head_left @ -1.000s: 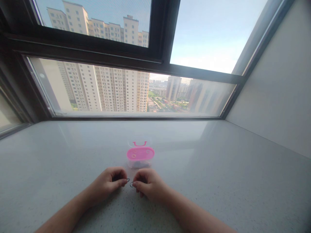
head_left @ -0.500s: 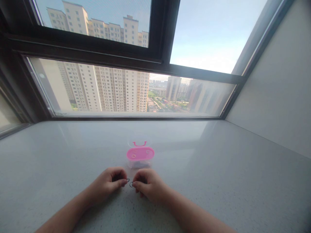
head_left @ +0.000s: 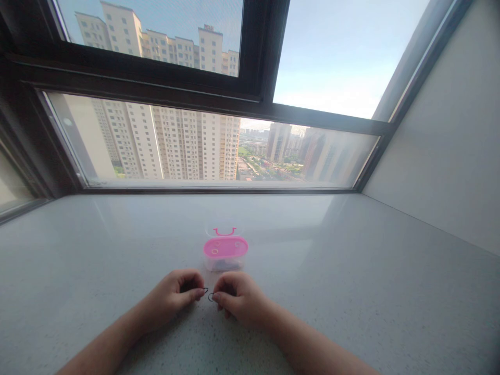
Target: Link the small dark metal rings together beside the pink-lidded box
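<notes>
My left hand (head_left: 177, 292) pinches a small dark loop (head_left: 205, 289) between thumb and forefinger. Facing it, my right hand (head_left: 239, 298) is closed on a small thin dark ring (head_left: 210, 297), of which only the left part shows. A narrow gap separates the loop and the ring; they may be hair ties, but they are too small to be sure. Just beyond both hands stands a clear plastic box (head_left: 226, 264) with a pink oval top (head_left: 230, 249). On that top lies a small pale ring (head_left: 214, 251). Something dark shows through the box's wall.
Both forearms rest over a pale speckled windowsill (head_left: 351, 291). Behind the box, a pink curved handle (head_left: 225, 233) shows on a clear lid. A dark-framed window (head_left: 187, 191) borders the sill's far side, and a white wall (head_left: 441, 146) stands on the right.
</notes>
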`<state>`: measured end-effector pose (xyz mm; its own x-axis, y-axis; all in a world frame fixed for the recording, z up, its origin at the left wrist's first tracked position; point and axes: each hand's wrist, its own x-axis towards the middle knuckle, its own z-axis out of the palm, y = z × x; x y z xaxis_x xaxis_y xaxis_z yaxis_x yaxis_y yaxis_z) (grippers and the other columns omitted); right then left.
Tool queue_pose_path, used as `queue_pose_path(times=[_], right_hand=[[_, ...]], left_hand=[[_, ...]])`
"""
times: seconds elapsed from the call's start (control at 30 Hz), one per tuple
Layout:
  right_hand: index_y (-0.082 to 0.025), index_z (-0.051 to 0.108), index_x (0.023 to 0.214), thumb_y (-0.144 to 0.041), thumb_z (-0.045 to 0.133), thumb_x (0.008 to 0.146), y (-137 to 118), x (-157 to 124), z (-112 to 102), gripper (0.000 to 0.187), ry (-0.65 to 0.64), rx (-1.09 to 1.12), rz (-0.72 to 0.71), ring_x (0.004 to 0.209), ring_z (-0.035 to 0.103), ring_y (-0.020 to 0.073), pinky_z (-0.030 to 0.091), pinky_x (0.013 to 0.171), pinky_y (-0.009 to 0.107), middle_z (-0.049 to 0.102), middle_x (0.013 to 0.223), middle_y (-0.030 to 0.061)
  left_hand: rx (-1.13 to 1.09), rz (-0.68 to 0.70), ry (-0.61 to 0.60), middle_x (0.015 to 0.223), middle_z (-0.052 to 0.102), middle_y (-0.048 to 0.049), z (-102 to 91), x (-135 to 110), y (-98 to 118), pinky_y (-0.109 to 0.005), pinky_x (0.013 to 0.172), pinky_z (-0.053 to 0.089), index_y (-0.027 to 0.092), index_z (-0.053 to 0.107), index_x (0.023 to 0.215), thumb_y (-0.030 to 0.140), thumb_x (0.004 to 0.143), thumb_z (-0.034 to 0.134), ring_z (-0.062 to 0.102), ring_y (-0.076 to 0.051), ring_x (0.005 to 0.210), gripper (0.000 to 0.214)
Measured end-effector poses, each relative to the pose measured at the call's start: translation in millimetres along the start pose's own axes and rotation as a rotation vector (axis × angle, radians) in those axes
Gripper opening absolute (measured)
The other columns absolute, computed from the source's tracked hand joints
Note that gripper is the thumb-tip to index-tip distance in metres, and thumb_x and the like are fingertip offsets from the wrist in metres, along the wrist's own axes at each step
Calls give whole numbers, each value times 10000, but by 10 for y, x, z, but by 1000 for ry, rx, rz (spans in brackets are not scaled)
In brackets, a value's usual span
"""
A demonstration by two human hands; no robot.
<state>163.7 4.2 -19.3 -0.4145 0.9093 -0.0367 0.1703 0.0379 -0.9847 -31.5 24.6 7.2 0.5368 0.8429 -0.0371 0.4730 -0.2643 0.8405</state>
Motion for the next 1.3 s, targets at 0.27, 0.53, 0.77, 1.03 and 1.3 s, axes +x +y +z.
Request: queue_pose_path(times=[0.27, 0.53, 0.77, 1.03, 1.3], right_hand=[[-137, 576, 740, -182, 562, 739, -13, -8, 5, 48, 3, 4, 14, 421, 464, 56, 346, 398, 156, 530, 566, -30], [-134, 569, 733, -179, 567, 741, -16, -6, 3, 46, 1, -2, 12, 418, 466, 54, 347, 401, 156, 532, 563, -32], [-133, 577, 742, -184, 564, 741, 2, 2, 1, 53, 7, 1, 18, 416, 469, 55, 342, 395, 158, 541, 577, -26], [-130, 573, 732, -168, 544, 733, -7, 10, -2, 47, 0, 32, 24, 403, 461, 50, 335, 386, 153, 543, 570, -30], [-132, 565, 726, -177, 540, 730, -24, 8, -1, 52, 1, 62, 31, 396, 454, 50, 312, 374, 152, 544, 570, -30]], left_hand=[[-22, 7, -1, 643, 521, 17, 2, -8, 8, -231, 603, 360, 140, 565, 702, 326, 760, 550, 471, -155, 664, 195], [-21, 2, -3, 640, 507, 19, 2, 7, -20, -225, 587, 352, 138, 554, 701, 317, 759, 547, 460, -147, 652, 189], [-37, -2, 4, 630, 517, 19, -5, 7, -14, -227, 599, 360, 140, 565, 691, 334, 757, 557, 464, -149, 652, 205], [-48, 0, 9, 643, 545, 15, -5, 10, -27, -235, 618, 374, 138, 586, 703, 348, 764, 558, 486, -157, 666, 220], [-75, 0, 13, 650, 567, 12, -11, 6, -43, -235, 625, 379, 136, 599, 711, 340, 756, 564, 495, -157, 672, 211]])
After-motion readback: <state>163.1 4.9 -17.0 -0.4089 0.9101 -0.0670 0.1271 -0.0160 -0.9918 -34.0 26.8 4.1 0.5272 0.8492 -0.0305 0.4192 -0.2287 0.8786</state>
